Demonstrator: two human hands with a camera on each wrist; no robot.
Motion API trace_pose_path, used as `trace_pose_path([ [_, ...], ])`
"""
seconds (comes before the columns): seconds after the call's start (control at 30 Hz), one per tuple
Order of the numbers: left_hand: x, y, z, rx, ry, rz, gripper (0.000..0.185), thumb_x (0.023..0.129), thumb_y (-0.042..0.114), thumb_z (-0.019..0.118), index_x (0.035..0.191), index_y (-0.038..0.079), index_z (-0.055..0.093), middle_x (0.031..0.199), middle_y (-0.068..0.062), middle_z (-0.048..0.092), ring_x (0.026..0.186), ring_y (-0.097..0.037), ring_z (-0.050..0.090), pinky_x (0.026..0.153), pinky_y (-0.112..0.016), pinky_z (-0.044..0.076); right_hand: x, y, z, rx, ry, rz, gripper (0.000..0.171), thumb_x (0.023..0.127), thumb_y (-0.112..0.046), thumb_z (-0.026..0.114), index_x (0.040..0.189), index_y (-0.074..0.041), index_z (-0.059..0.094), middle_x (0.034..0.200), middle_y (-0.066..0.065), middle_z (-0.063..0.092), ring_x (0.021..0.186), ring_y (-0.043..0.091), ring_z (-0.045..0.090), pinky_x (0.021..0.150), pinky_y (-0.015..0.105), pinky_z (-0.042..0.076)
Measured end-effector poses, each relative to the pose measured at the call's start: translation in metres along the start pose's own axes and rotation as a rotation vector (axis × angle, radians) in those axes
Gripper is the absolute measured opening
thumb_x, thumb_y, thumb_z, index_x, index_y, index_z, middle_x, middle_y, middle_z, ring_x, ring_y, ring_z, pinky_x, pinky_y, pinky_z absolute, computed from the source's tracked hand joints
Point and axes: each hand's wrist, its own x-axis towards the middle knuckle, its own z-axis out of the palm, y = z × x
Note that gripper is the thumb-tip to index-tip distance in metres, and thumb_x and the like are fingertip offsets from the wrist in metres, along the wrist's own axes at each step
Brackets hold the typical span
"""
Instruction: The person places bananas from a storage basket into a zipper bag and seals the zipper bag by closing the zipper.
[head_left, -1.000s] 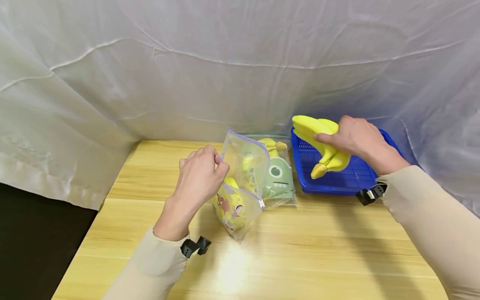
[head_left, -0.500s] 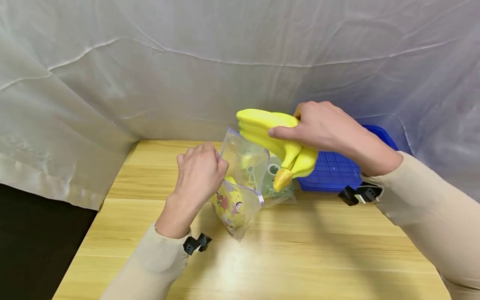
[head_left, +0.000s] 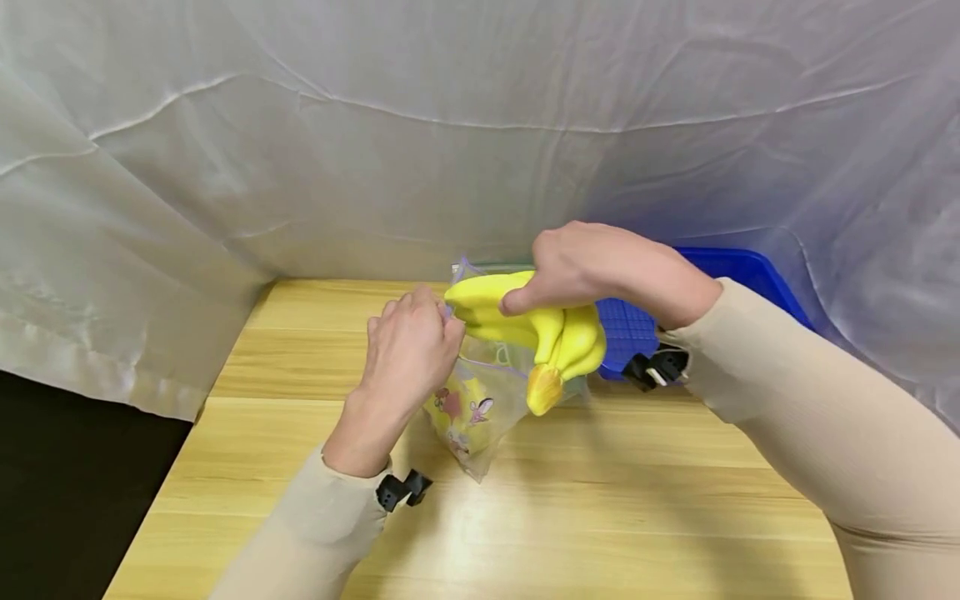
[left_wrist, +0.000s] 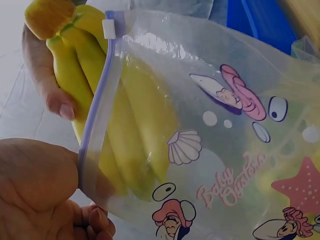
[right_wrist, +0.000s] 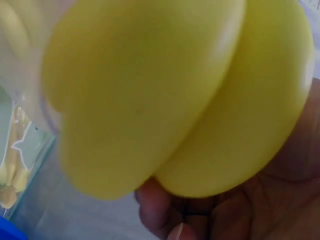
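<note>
My left hand (head_left: pixel 405 358) pinches the rim of a clear zip bag (head_left: pixel 480 417) printed with cartoon oysters and a pink starfish. Yellow contents show low in the bag. A bunch of bananas (head_left: pixel 566 333), smooth and toy-like, is held in my right hand (head_left: pixel 585 262), thumb across its top. Its tips reach the bag's mouth beside my left fingers, while the brown stem end points toward the front. In the left wrist view the fruit shows through the plastic behind the purple zip strip, and the white slider (left_wrist: pixel 108 29) sits near the stem.
A blue plastic basket (head_left: pixel 750 271) stands at the back right, partly behind my right arm. Behind the held bag lies another clear bag with green print, its contents glimpsed in the right wrist view as yellow fruit (right_wrist: pixel 15 170). Pale cloth (head_left: pixel 420 183) hangs behind the wooden table (head_left: pixel 600 517).
My right hand has carried the bananas left from over the blue basket, then down to the bag's mouth. My left hand keeps its pinch on the bag and has shifted slightly right.
</note>
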Motion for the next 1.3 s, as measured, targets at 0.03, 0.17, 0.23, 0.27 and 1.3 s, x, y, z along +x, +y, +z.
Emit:
trace_pose_path([
  [0.03,0.0,0.0,0.001,-0.002,0.0,-0.005,0.016,0.098,0.023,0.048,0.088,0.011,0.051,0.082,-0.007,0.053,0.079,-0.031,0.049,0.079,-0.045,0.037,0.001,0.0,-0.001,-0.004,-0.013,0.002,0.055,0.087,-0.07,0.061,0.083,-0.015,0.066,0.086,0.003,0.068,0.076,0.022,0.064,0.071,0.036,0.048],
  [0.17,0.0,0.0,0.003,-0.007,0.023,-0.017,0.015,0.097,0.022,0.048,0.091,0.009,0.053,0.083,-0.008,0.055,0.079,-0.032,0.051,0.077,-0.045,0.041,-0.003,0.003,-0.004,-0.021,-0.038,0.008,0.053,0.087,-0.068,0.063,0.082,-0.015,0.066,0.087,0.004,0.069,0.077,0.022,0.065,0.071,0.037,0.049],
  [0.23,0.001,0.0,0.004,-0.011,0.026,-0.014,0.014,0.097,0.021,0.048,0.092,0.009,0.054,0.084,-0.008,0.056,0.079,-0.031,0.051,0.076,-0.044,0.042,-0.003,0.004,-0.003,-0.041,-0.056,0.008,0.052,0.086,-0.067,0.064,0.082,-0.015,0.066,0.087,0.004,0.07,0.078,0.022,0.066,0.071,0.036,0.05],
  [0.27,0.001,0.0,0.004,-0.013,0.025,-0.009,0.014,0.096,0.02,0.048,0.092,0.009,0.054,0.084,-0.008,0.056,0.079,-0.032,0.052,0.076,-0.044,0.042,-0.002,0.002,-0.002,-0.061,-0.066,0.002,0.051,0.086,-0.066,0.065,0.082,-0.015,0.066,0.089,0.004,0.07,0.079,0.022,0.065,0.072,0.037,0.05],
  [1.3,-0.007,0.004,-0.02,-0.145,-0.303,0.03,0.053,0.091,0.004,0.061,0.14,0.005,0.043,0.098,-0.01,0.063,0.08,-0.026,0.061,0.069,-0.039,0.049,0.063,-0.029,0.059,-0.073,0.165,0.17,0.052,0.102,-0.059,0.053,0.1,-0.011,0.071,0.117,0.015,0.072,0.107,0.036,0.069,0.088,0.048,0.058],
])
